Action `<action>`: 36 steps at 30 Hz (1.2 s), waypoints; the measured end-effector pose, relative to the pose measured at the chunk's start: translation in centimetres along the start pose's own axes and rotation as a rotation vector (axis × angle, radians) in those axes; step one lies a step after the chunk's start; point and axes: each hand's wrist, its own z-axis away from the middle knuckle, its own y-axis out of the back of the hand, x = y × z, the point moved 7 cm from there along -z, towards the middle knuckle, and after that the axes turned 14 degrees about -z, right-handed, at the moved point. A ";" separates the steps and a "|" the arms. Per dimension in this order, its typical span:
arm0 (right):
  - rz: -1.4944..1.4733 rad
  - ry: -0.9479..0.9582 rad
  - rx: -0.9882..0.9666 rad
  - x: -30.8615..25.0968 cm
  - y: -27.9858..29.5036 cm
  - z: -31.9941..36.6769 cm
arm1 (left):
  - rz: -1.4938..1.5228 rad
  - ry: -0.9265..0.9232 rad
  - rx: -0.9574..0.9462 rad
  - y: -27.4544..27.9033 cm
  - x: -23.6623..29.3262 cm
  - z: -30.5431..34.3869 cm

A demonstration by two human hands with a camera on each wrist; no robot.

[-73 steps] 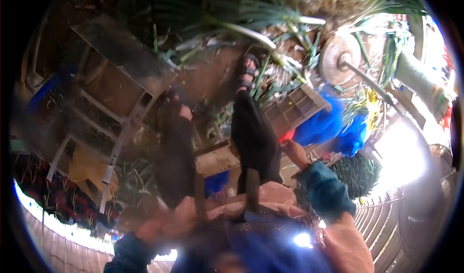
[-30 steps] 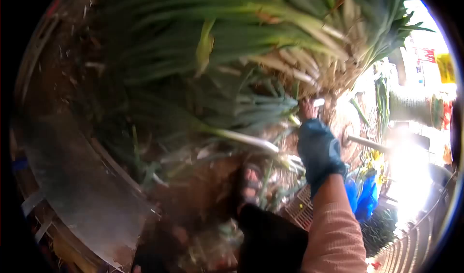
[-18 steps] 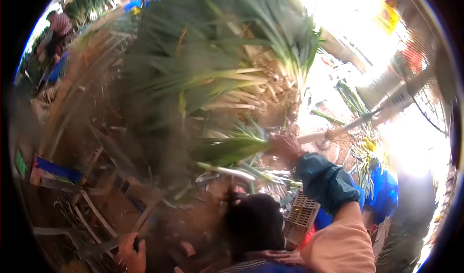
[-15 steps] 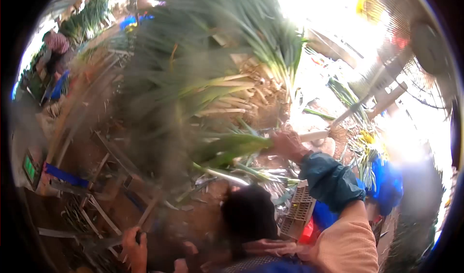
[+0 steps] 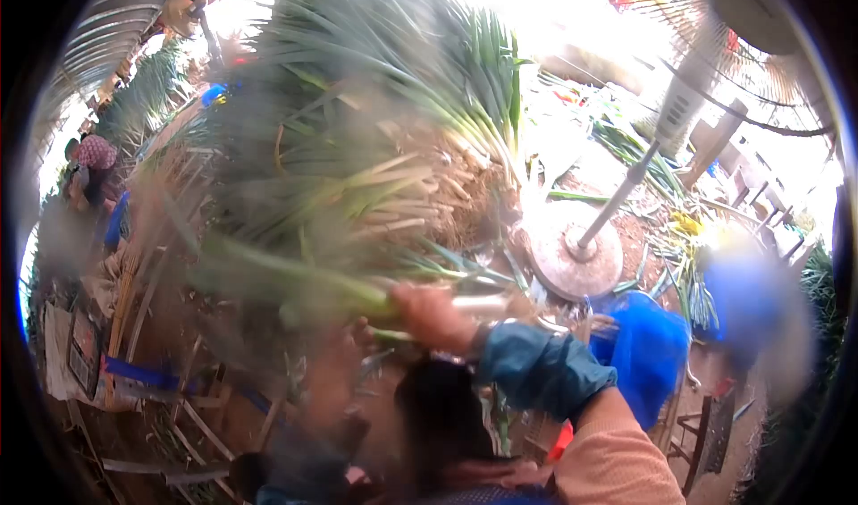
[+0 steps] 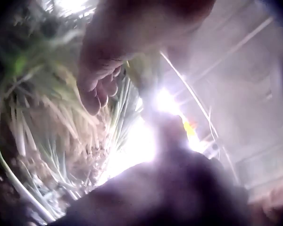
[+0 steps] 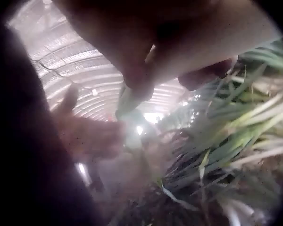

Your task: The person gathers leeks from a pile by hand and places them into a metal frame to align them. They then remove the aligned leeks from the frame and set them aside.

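Observation:
My right hand [image 5: 435, 319] grips a leek by its pale stem [image 5: 483, 305], whose blurred green leaves [image 5: 299, 277] stretch to the left. The same hand [image 7: 146, 52] curls round the thick white stem [image 7: 212, 49] in the right wrist view. Just below the leaves is my left hand [image 5: 332, 373], badly blurred. Its fingers look extended and its thumb raised where the left hand [image 7: 87, 134] shows in the right wrist view. In the left wrist view, bent fingers of the left hand [image 6: 127, 40] hang beside a green leaf; contact is unclear.
A large leek pile [image 5: 384, 94] lies beyond the hands. A fan's round base [image 5: 576, 250] and blue bag [image 5: 645, 349] are at the right. Metal frames stand lower left, and a seated person [image 5: 92, 155] is far left.
The right hand has moved left and towards the body with the leek. From the lower left, the left hand has come up beside the leaves. The head view has shifted.

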 end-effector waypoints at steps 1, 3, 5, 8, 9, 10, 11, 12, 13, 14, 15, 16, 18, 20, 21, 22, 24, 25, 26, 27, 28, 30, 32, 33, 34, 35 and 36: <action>0.004 0.045 -0.080 0.8 -2.2 -0.7 | 0.146 0.063 -0.003 0.0 -1.6 -2.6; -0.167 0.127 -0.139 3.3 -4.0 -2.2 | 0.224 0.163 0.055 1.6 -4.3 -6.9; -0.379 0.076 -0.008 7.3 -1.0 -4.3 | 0.101 0.245 0.183 5.2 -7.7 -8.9; -0.301 0.017 0.265 16.4 4.7 -9.5 | 0.092 0.462 0.213 13.8 -16.0 -11.0; -0.274 -0.019 0.373 18.9 7.2 -11.1 | 0.116 0.545 0.194 15.7 -18.1 -11.7; -0.251 -0.057 0.478 21.4 9.6 -12.7 | 0.142 0.568 0.171 15.4 -17.9 -11.9; -0.111 0.034 0.646 24.3 11.3 -14.3 | 0.067 0.546 0.183 15.1 -17.0 -12.1; -0.079 -0.105 0.617 26.9 12.7 -16.2 | -0.009 0.524 0.193 14.6 -16.0 -12.4; -0.040 -0.242 0.577 29.5 14.0 -18.1 | -0.084 0.502 0.200 14.3 -15.4 -12.6; 0.059 -0.243 0.648 31.0 15.4 -20.0 | -0.089 0.498 0.222 14.9 -15.4 -12.7; 0.061 -0.235 0.671 32.8 16.4 -21.6 | -0.101 0.478 0.218 14.7 -15.1 -12.9; 0.053 -0.242 0.701 33.7 17.4 -22.8 | -0.113 0.458 0.214 14.5 -14.6 -13.1; 0.047 -0.316 0.672 35.0 18.8 -25.1 | -0.149 0.440 0.203 14.1 -14.0 -13.3; 0.009 -0.368 0.642 35.9 19.5 -26.7 | -0.195 0.440 0.191 13.9 -13.8 -13.4; 0.000 -0.383 0.633 36.1 19.8 -27.4 | -0.203 0.451 0.195 13.9 -13.9 -13.4; -0.018 -0.404 0.608 36.6 19.9 -28.2 | -0.210 0.461 0.202 13.9 -14.1 -13.2; -0.019 -0.431 0.599 37.5 20.2 -29.5 | -0.202 0.493 0.215 14.1 -14.3 -12.6; -0.013 -0.433 0.610 38.1 20.3 -30.1 | -0.188 0.508 0.223 14.0 -14.2 -12.4; -0.014 -0.445 0.600 38.7 20.3 -30.7 | -0.174 0.522 0.231 13.9 -14.0 -12.2; -0.030 -0.462 0.575 39.4 20.4 -31.2 | -0.188 0.521 0.250 13.7 -13.5 -11.9; -0.047 -0.472 0.600 39.8 20.3 -31.6 | -0.202 0.522 0.269 12.7 -12.4 -11.7; -0.087 -0.481 0.651 40.7 20.4 -31.8 | -0.235 0.526 0.295 12.3 -11.7 -11.4; -0.072 -0.469 0.636 41.3 21.0 -32.0 | -0.276 0.530 0.304 12.8 -11.7 -11.1; -0.044 -0.451 0.597 41.4 21.2 -32.2 | -0.276 0.541 0.319 13.1 -12.0 -10.8; 0.021 -0.441 0.593 41.6 21.7 -32.5 | -0.277 0.552 0.332 13.4 -12.3 -10.6; 0.074 -0.466 0.559 42.0 22.1 -32.4 | -0.279 0.564 0.342 13.8 -12.6 -10.3; 0.079 -0.412 0.545 41.9 22.2 -32.3 | -0.262 0.572 0.330 13.9 -13.0 -10.1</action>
